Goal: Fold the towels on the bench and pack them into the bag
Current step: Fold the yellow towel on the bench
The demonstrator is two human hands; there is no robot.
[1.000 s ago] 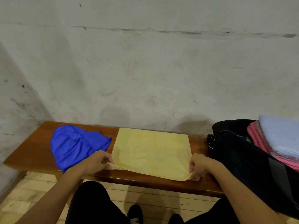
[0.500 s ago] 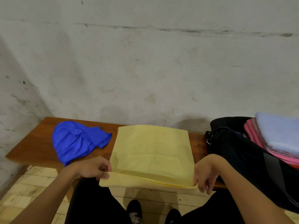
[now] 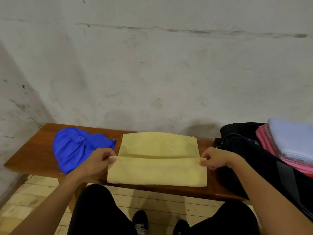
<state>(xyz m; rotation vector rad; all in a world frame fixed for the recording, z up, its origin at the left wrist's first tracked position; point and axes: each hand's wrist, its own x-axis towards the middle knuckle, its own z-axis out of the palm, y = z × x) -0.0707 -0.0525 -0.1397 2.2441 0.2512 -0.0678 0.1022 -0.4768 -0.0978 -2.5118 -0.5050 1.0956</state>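
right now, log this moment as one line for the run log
step: folding yellow towel | left hand: pinches its left corner | right hand: pinches its right corner | blue towel: unfolded on bench | bag: open

Changing room: wooden bench [image 3: 30,155], bag [image 3: 250,153]

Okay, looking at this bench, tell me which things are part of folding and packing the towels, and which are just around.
Part of the job:
yellow towel, pinched at its lifted edge by the left hand and right hand
crumpled blue towel, unfolded
black bag
folded pink towel and light blue towel in the bag
wooden bench

Just around:
concrete wall
tiled floor
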